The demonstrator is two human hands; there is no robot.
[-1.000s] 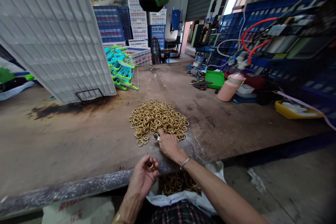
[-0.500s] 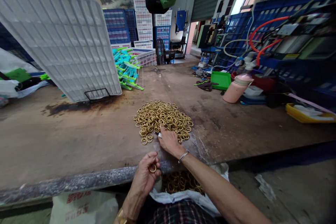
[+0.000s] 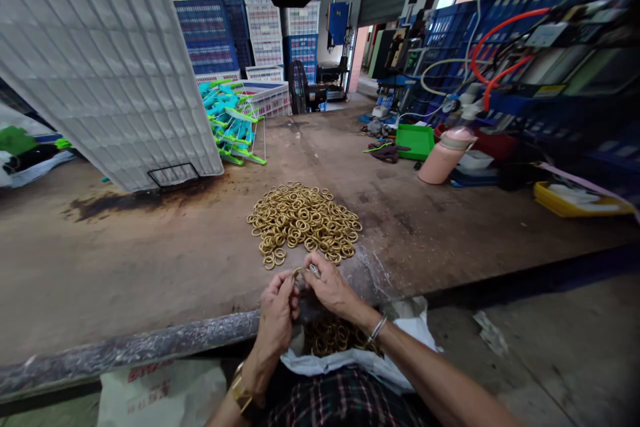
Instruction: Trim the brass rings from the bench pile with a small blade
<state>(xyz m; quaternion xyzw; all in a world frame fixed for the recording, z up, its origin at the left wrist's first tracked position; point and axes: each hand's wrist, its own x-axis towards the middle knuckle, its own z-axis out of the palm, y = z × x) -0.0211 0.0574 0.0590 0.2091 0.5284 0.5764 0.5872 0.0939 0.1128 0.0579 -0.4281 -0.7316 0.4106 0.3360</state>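
A heap of brass-coloured rings [image 3: 305, 217] lies on the wooden table in front of me. Just short of the heap, my left hand [image 3: 276, 310] pinches a single ring [image 3: 299, 272] between thumb and fingers. My right hand [image 3: 333, 288] meets it from the other side, its fingertips at the same ring. Tucked in the right fingers is a small silvery tool [image 3: 315, 270], whose kind I cannot make out. Below the table edge, on my lap side, an open white sack [image 3: 345, 358] holds more rings.
A ribbed white plastic panel [image 3: 110, 73] leans at the left, beside turquoise and green plastic pieces [image 3: 230, 121]. To the right stand a pink bottle [image 3: 447, 157], a green tray [image 3: 416, 141] and a yellow tray [image 3: 575, 203]. Stacked crates [image 3: 205, 37] fill the back.
My right hand has drawn back from the heap to meet the left. The left hand has risen slightly, bringing its ring up between both hands' fingertips. The view has shifted slightly.
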